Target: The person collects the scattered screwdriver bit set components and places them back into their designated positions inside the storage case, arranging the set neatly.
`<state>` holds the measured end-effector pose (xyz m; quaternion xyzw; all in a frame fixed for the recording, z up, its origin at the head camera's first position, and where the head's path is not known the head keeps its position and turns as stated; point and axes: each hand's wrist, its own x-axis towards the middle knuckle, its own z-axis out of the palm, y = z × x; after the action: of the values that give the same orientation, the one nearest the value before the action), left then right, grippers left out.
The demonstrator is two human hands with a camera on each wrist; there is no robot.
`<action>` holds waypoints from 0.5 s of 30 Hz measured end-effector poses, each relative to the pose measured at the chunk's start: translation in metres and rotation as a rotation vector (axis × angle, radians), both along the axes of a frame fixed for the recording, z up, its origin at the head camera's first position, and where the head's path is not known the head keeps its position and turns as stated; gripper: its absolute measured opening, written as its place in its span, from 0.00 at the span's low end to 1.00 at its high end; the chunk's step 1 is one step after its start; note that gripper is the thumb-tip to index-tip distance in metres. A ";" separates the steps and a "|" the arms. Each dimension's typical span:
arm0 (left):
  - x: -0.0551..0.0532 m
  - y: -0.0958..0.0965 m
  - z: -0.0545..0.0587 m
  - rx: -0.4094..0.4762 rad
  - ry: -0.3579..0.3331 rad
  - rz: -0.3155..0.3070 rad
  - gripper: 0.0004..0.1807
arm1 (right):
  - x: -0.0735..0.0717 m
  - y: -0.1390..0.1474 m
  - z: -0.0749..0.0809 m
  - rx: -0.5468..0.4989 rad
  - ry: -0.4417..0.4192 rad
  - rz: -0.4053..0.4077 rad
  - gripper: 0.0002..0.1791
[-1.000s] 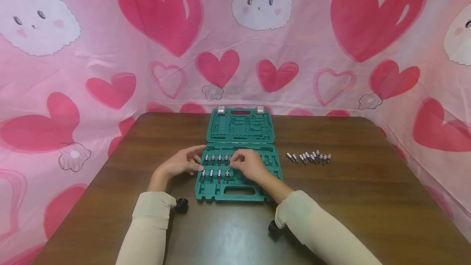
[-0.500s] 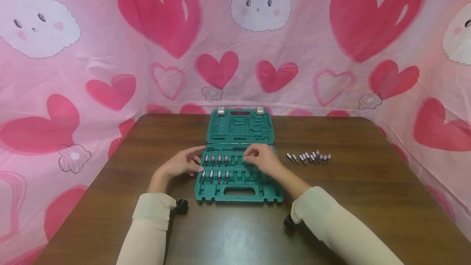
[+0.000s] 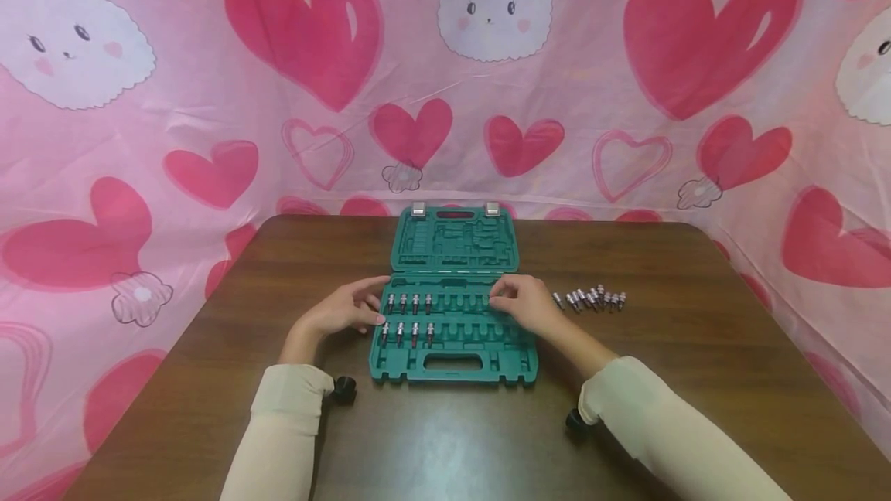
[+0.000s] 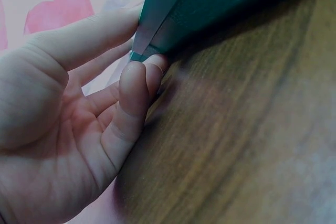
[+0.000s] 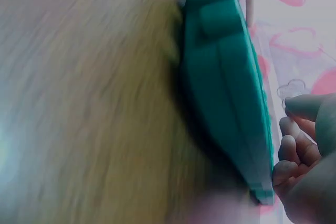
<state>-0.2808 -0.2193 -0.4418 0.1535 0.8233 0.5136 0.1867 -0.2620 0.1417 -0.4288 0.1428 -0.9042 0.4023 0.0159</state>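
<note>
A green tool case (image 3: 445, 346) lies unfolded on the table, its lid (image 3: 455, 242) laid back. Short silver bit sockets stand in two rows at the left of its tray, an upper row (image 3: 415, 302) and a lower row (image 3: 414, 333). My left hand (image 3: 337, 309) rests against the case's left side; in the left wrist view its fingertips touch the green edge (image 4: 168, 9). Above the tray's right part is my right hand (image 3: 525, 304), fingers loosely bent, with nothing showing between them in the right wrist view. It hides some slots there.
A loose cluster of several bit sockets (image 3: 592, 298) lies on the brown wooden table (image 3: 661, 362) to the right of the case. Pink cloth (image 3: 459, 76) with hearts and rabbits hangs around the table's back and sides. Black wrist cameras (image 3: 576, 424) sit under both sleeves.
My right hand has moved right across the tray, from beside the upper row of bit sockets toward the loose cluster, uncovering slots. My left hand has stayed at the case's left edge.
</note>
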 end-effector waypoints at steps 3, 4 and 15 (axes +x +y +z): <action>0.000 0.000 0.000 0.000 -0.002 0.006 0.41 | 0.000 0.008 -0.001 0.001 -0.004 -0.010 0.06; 0.000 0.000 0.000 0.001 -0.002 0.007 0.41 | 0.000 0.011 -0.002 0.000 -0.003 -0.010 0.05; 0.001 0.000 -0.001 -0.006 0.017 0.003 0.41 | 0.006 0.041 -0.008 -0.015 0.004 -0.064 0.03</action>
<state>-0.2801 -0.2195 -0.4424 0.1562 0.8265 0.5102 0.1795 -0.2555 0.1827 -0.4364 0.1147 -0.9051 0.4082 0.0317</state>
